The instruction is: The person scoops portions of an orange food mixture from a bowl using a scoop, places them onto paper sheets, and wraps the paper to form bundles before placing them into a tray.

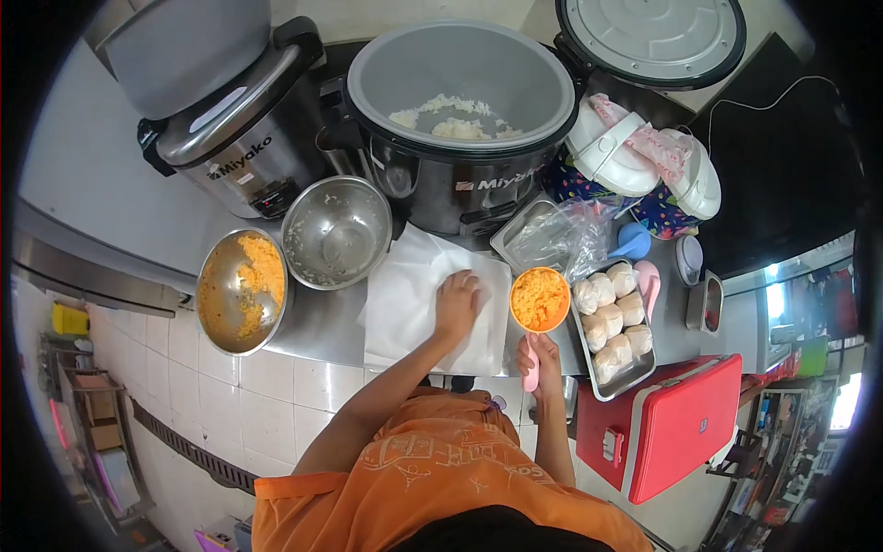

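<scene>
My right hand (541, 359) grips the pink handle of a rice scoop (540, 299), whose round orange bowl is filled with yellow-orange rice. My left hand (458, 303) lies on a stack of white paper sheets (407, 303) at the counter's front edge, with no object seen in it. Left of the paper, a steel bowl (337, 232) has white grains stuck inside. Farther left, a second steel bowl (221, 303) holds more orange rice (262, 272). On the right, a metal tray (623, 386) carries several wrapped, rounded portions (610, 321).
Behind the paper stands an open rice cooker (462, 76) with some white rice; a closed cooker (241, 145) is at left. Clear plastic bags (569, 234) lie over a tray. A blue scoop (633, 240), a pink utensil (647, 283) and a red cooler box (679, 428) are at right.
</scene>
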Action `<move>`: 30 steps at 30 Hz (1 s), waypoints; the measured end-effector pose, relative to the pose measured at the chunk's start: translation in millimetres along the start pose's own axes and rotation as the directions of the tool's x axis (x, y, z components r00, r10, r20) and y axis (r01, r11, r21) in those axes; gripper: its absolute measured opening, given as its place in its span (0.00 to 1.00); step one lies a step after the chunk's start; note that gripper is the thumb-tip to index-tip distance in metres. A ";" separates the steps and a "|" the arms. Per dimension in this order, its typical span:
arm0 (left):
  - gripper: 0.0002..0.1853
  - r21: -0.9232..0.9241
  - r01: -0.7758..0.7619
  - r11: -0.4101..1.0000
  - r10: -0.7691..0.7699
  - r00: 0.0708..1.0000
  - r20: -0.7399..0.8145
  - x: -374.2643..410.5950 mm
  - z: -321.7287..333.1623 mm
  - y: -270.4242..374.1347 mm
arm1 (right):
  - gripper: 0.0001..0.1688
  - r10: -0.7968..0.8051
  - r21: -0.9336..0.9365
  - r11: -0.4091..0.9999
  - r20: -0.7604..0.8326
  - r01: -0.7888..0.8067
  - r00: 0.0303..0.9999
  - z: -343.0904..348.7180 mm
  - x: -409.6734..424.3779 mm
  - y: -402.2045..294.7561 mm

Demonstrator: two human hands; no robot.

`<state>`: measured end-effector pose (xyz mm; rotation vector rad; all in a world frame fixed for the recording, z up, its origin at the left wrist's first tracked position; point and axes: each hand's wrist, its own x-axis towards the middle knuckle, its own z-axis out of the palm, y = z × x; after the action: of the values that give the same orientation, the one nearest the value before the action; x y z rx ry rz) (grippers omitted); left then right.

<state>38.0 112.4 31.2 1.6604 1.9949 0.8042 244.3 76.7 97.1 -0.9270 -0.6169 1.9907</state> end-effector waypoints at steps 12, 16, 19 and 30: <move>0.27 -0.664 0.423 0.616 -0.171 0.895 0.412 -59.0 63.4 -5.7 | 0.15 0.375 -0.153 0.922 0.136 -0.355 0.917 14.8 70.8 20.0; 0.24 -0.460 0.048 0.887 0.113 0.942 0.316 -58.5 65.0 -9.5 | 0.16 0.419 -0.256 0.885 0.074 -0.389 0.905 2.2 83.2 15.7; 0.23 -0.014 -0.451 0.892 0.431 0.844 0.320 -56.9 64.8 -13.1 | 0.15 0.279 -0.487 0.845 0.047 -0.222 0.959 -3.9 86.6 8.2; 0.20 -0.126 -0.541 0.832 0.520 0.679 0.517 -76.2 46.7 -1.9 | 0.40 -0.186 -0.810 -0.395 0.533 0.434 0.825 4.9 65.1 49.4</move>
<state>81.9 45.2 -8.2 2.2306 1.1479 0.3925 192.0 104.9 40.7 -1.1414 -2.5797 0.4300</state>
